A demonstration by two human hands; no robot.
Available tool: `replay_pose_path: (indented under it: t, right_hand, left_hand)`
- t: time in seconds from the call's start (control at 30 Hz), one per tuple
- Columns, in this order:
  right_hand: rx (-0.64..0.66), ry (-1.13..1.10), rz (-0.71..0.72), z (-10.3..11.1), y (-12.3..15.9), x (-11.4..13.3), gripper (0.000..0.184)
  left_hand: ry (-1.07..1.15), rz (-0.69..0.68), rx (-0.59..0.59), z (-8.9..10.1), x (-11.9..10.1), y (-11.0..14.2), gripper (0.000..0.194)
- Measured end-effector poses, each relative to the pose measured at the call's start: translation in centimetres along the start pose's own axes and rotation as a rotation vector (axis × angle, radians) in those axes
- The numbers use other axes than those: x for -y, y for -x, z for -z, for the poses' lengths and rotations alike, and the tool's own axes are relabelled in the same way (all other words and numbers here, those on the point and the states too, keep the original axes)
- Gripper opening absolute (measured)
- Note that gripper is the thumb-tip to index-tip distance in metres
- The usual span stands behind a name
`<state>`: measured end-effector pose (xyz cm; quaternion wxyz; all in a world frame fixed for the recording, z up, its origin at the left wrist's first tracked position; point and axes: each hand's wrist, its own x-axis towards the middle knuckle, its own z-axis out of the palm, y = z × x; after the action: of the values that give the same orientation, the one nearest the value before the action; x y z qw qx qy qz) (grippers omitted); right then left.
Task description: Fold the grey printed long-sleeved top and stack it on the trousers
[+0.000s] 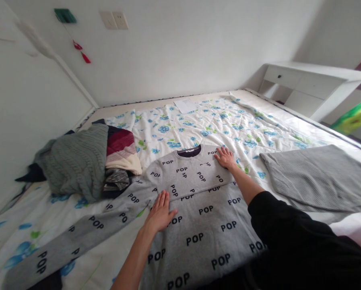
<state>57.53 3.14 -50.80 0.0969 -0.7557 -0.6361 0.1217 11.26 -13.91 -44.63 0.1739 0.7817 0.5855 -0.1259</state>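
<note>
A grey sweater (204,217) printed with "POP" lies spread on the bed, its neckline pointing away from me. One sleeve stretches out to the lower left; the other sleeve does not show. My left hand (161,212) rests flat on the sweater's left side, near the armpit, fingers stretched out. Up by the right shoulder, my right hand (226,158) presses flat on the fabric with its fingers spread. A crease runs across the chest between the two hands.
A pile of clothes with a grey-green cable-knit sweater (77,161) lies on the left. On the right is a folded grey ribbed garment (316,175). The floral sheet (180,129) bears a white paper (185,106) near the wall. A white desk (307,84) stands back right.
</note>
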Motion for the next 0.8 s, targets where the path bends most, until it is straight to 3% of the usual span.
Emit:
replay_pose_path:
  t: [0.13, 0.27, 0.37, 0.5, 0.57, 0.67, 0.8]
  right_hand:
    - [0.035, -0.012, -0.064, 1.1, -1.0, -0.5, 0.085]
    - [-0.016, 0.001, -0.047, 2.2, -0.4, 1.7, 0.083]
    - [-0.063, 0.001, 0.108, 1.7, 1.4, 5.7, 0.082]
    - [0.002, -0.056, 0.395, -1.3, 5.6, 11.8, 0.084]
    - [0.019, -0.086, 0.488, -2.6, 7.3, 13.6, 0.080]
    - [0.011, -0.094, 0.462, -3.1, 7.9, 13.0, 0.074]
    - [0.032, -0.048, 0.268, -1.2, 5.1, 7.2, 0.074]
  left_hand:
    - [0.004, 0.003, 0.015, 0.5, -0.4, 0.2, 0.100]
    - [-0.010, 0.023, 0.031, 0.9, -0.9, 0.3, 0.101]
    - [-0.009, 0.019, 0.024, 1.1, -1.0, 0.3, 0.102]
    - [-0.023, 0.012, 0.030, 1.1, -0.9, 0.2, 0.102]
    - [-0.032, 0.009, 0.031, 1.1, -0.8, 0.2, 0.101]
    - [-0.041, 0.000, 0.024, 1.1, -0.8, 0.2, 0.101]
    - [-0.043, 0.009, 0.024, 1.1, -0.9, 0.3, 0.102]
